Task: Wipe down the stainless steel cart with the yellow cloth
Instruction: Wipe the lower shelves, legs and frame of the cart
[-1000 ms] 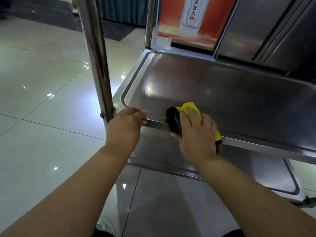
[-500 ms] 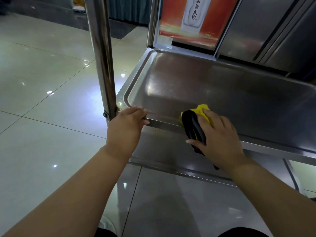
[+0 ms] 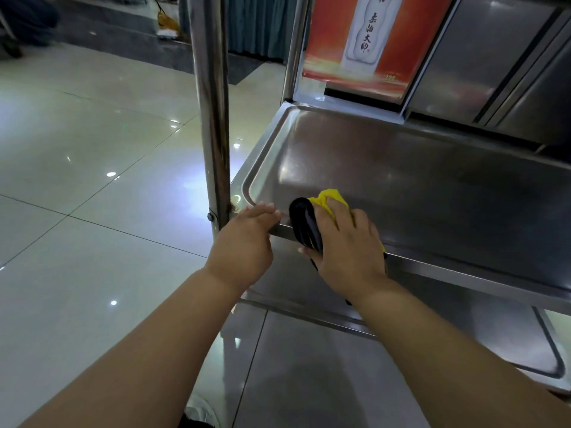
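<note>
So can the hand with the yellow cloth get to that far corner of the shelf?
Probably yes. The right hand holds the yellow cloth at the front rim; the shelf lies bare up to that far corner.

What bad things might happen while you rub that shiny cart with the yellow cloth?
1. The right hand rubs the yellow cloth with black backing over the steel shelf's front rim; a sharp edge there might scrape fingers.
2. The left hand holds the rim right beside the cloth, so the two hands may bump.
3. The stainless steel cart stands on glossy floor tiles; hard rubbing might shift it.
</note>
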